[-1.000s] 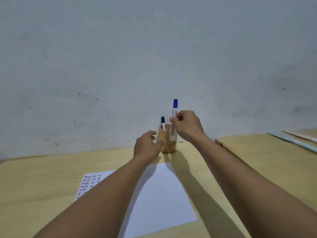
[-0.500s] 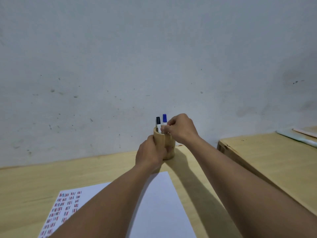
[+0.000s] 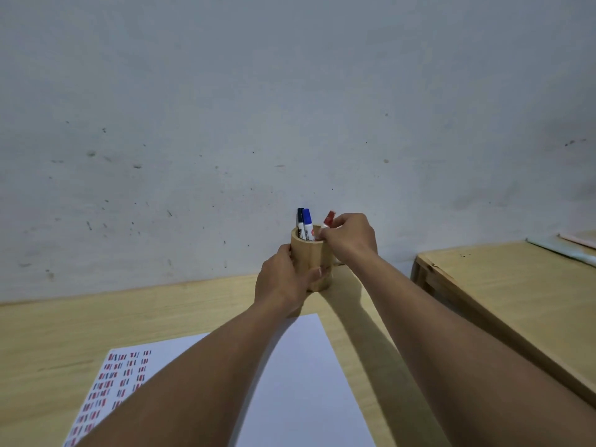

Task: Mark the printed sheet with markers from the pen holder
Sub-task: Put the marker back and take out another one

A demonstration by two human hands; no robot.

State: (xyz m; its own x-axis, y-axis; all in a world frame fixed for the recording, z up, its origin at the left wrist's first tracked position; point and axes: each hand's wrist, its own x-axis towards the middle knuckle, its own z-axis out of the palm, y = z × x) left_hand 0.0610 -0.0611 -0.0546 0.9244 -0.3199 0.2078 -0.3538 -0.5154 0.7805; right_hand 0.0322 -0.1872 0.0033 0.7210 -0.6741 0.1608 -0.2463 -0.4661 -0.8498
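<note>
Here, left hand (image 3: 283,279) wrapped around pen holder (image 3: 310,259) near table's (image 3: 96,321) far edge. Right hand (image 3: 350,238) pinching red marker (image 3: 328,218) at the rim.

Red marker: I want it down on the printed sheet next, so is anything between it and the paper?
Only the left forearm, which crosses the printed sheet; the right hand pinches the red marker.
</note>
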